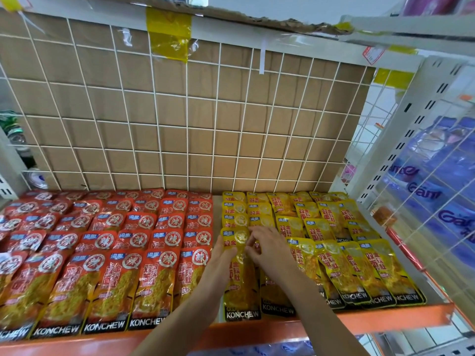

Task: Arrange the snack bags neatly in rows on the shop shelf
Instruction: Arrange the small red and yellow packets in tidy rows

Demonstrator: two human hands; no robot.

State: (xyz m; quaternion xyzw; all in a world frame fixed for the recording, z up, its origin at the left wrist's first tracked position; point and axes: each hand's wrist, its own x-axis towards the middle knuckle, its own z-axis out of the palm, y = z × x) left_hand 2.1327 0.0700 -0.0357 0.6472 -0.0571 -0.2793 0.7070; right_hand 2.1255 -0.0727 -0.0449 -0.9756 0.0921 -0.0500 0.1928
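- Now the glossy yellow foil snack bag lies lengthwise, front-to-back, at the front of the orange-edged metal shelf.
- At its far end, the left hand pinches the left edge; the right hand, fingers curled, grips the right.

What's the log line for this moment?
left hand: holds yellow bag | right hand: holds same bag | red bags: in rows

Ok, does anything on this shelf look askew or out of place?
Yes: the yellow bags in the right-hand back rows lie tilted and overlap unevenly, unlike the straight red bags. The left hand and right hand hold the front yellow bag.
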